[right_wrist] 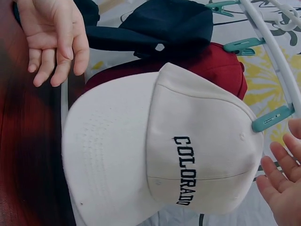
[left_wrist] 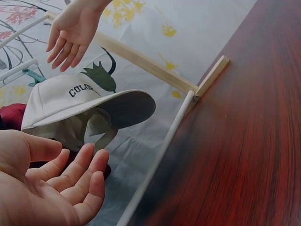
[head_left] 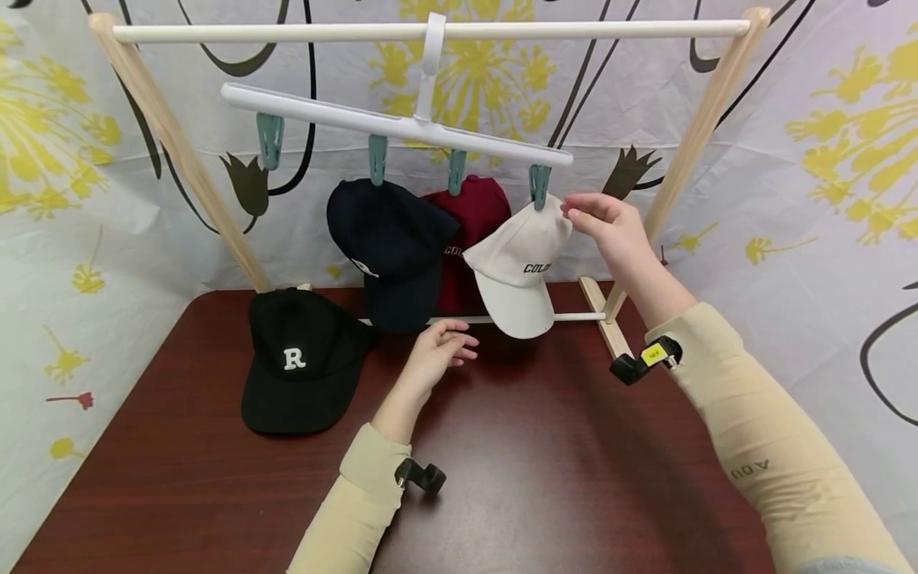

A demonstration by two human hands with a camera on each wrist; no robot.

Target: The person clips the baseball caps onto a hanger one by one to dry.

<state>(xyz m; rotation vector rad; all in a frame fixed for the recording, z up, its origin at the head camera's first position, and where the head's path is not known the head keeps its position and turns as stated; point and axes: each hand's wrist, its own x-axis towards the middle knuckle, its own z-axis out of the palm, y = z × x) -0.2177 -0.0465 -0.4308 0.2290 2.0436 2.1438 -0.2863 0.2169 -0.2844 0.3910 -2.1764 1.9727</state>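
A white baseball cap [head_left: 518, 251] lettered COLORADO hangs from a teal clip [head_left: 539, 186] at the right end of a tilted white hanger [head_left: 402, 126]. My right hand [head_left: 610, 231] is beside its crown, fingers relaxed and holding nothing; whether the fingertips touch the fabric I cannot tell. Below the caps my left hand [head_left: 435, 351] is held palm up in the left wrist view, loosely curved and without anything in it. A navy cap [head_left: 394, 247] and a partly hidden maroon cap [right_wrist: 221, 70] hang from the neighbouring clips.
A black cap [head_left: 301, 367] with a white R lies on the dark red table [head_left: 516, 446] at the left. The leftmost clip [head_left: 270, 140] holds nothing. A wooden rack [head_left: 688, 159] with a white top bar [head_left: 574, 30] carries the hanger, before a patterned cloth.
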